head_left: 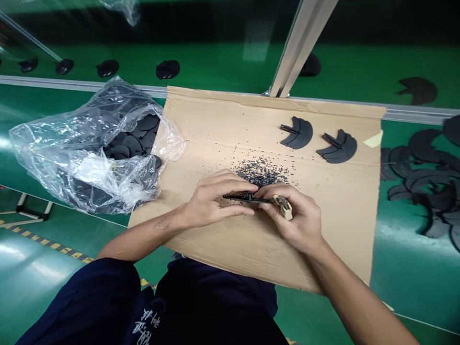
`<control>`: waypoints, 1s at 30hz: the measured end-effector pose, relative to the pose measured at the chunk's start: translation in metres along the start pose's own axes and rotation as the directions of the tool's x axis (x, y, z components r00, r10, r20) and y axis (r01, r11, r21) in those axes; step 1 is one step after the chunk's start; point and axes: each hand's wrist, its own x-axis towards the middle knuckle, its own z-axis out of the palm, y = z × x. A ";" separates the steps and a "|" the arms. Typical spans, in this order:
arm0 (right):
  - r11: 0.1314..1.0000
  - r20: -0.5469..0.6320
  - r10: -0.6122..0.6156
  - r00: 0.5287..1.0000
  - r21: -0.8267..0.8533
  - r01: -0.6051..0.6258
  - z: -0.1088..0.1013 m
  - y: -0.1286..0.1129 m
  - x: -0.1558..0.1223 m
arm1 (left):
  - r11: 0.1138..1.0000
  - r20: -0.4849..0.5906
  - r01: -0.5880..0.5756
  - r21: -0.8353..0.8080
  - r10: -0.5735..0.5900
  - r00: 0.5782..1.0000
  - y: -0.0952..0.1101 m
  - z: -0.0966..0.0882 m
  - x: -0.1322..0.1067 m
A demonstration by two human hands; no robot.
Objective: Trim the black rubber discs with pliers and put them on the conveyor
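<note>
A black plastic piece [244, 197] is clamped in the left hand [215, 199]. A beige-handled knife [283, 207], apparently, is pinched in the right hand [296, 218], above black shavings [260, 172] on a cardboard sheet [323, 239].

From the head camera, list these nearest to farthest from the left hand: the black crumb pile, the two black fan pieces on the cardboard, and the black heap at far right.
1. Black crumb pile: just ahead of the left hand, on the cardboard.
2. First black fan piece: upper cardboard, middle.
3. Second black fan piece: just right of the first.
4. Black heap: far right, off the cardboard.
</note>
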 end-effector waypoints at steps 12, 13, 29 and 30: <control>0.999 0.034 0.032 0.999 0.016 -0.032 0.002 0.004 0.000 | 0.994 0.003 -0.111 0.008 0.111 0.994 -0.005 -0.001 -0.002; 0.999 0.038 0.028 0.999 0.018 -0.029 0.002 0.003 0.000 | 0.994 -0.003 -0.113 0.009 0.113 0.994 -0.005 -0.001 -0.002; 0.987 -0.034 -0.139 0.990 -0.089 0.136 0.000 0.004 -0.005 | 0.969 0.040 -0.154 0.192 0.149 0.988 -0.006 0.005 -0.007; 0.987 -0.037 -0.139 0.990 -0.091 0.136 0.001 0.004 -0.005 | 0.972 0.043 -0.142 0.189 0.137 0.990 -0.006 0.006 -0.007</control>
